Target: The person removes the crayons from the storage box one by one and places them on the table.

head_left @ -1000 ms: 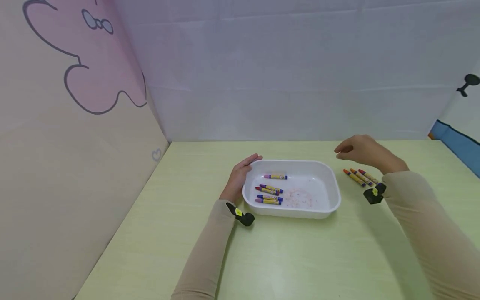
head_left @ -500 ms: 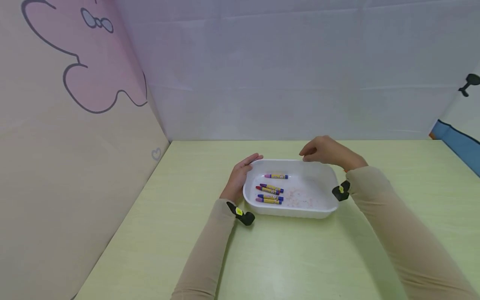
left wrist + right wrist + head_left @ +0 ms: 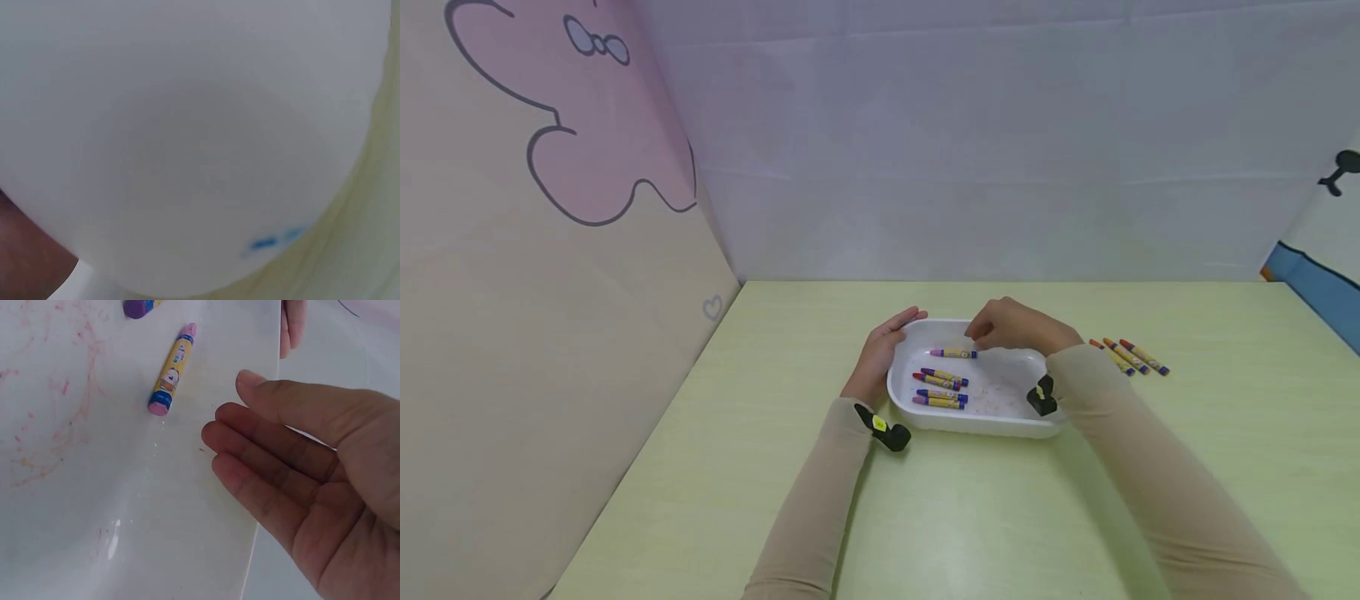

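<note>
A white tray [image 3: 977,423] stands on the table, and my left hand [image 3: 876,354] rests against its left end. The straight fingers of that hand lie along the outside of the far left corner, its thumb at the rim. My right hand [image 3: 1018,325] hovers over the tray's far side. In the right wrist view its thumb and fingers [image 3: 234,475] are apart, with nothing between them. Nearest to it is a pink crayon [image 3: 169,375] on the tray floor. Several more crayons [image 3: 942,392] lie in the tray's left half, tips pointing left.
Three crayons in orange and red tones [image 3: 1126,357] lie side by side on the pale table [image 3: 962,517], right of the tray. A light wall sheet [image 3: 962,167] hangs behind the table, and a printed panel [image 3: 550,333] stands at the left.
My right hand has moved left from above the three table crayons to over the tray, and lower. The left hand, the tray and the crayons stay where they were.
</note>
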`<state>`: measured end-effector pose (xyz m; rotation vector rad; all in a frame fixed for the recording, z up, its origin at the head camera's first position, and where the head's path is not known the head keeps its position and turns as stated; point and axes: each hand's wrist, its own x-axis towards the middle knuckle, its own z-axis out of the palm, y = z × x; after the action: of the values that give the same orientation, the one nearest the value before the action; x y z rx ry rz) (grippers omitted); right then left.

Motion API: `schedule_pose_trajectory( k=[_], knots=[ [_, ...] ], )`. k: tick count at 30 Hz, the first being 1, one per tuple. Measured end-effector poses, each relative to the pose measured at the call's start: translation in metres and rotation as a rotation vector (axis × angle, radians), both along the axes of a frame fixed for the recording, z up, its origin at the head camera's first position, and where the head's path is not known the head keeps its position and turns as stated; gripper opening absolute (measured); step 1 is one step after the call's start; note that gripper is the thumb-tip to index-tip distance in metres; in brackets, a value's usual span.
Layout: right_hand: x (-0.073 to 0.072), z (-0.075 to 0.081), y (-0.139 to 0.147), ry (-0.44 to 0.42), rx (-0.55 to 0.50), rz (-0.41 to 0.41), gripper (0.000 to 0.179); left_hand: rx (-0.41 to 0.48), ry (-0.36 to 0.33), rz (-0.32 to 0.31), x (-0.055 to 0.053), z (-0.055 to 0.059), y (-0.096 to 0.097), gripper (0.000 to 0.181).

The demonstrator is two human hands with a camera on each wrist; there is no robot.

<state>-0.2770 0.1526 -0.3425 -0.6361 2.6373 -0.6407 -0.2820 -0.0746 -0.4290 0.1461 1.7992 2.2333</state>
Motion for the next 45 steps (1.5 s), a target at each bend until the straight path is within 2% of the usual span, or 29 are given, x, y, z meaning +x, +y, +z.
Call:
schedule_pose_trajectory(
  k=[6, 19, 24, 29, 36, 45],
  knots=[
    [0.002, -0.007, -0.011, -0.013, 0.031, -0.01, 0.031, -0.008, -0.001, 0.002, 0.0, -0.001, 0.0, 0.045],
    [0.0, -0.021, -0.022, -0.012, 0.107, 0.024, 0.029, -0.026, -0.008, 0.011, 0.002, 0.001, 0.001, 0.045],
    [0.002, -0.022, -0.025, 0.022, 0.127, 0.065, 0.026, -0.021, -0.008, 0.01, 0.003, 0.002, 0.001, 0.045],
    [0.003, -0.024, -0.028, 0.044, 0.141, 0.068, 0.025, -0.013, -0.007, 0.001, 0.001, 0.002, 0.0, 0.045],
    [0.002, -0.027, -0.029, 0.012, 0.154, 0.036, 0.019, -0.022, -0.015, 0.012, 0.0, 0.003, 0.0, 0.044],
    [0.0, -0.025, -0.025, 0.009, 0.154, 0.066, 0.017, -0.027, -0.022, 0.019, -0.001, 0.002, 0.001, 0.043]
  ],
)
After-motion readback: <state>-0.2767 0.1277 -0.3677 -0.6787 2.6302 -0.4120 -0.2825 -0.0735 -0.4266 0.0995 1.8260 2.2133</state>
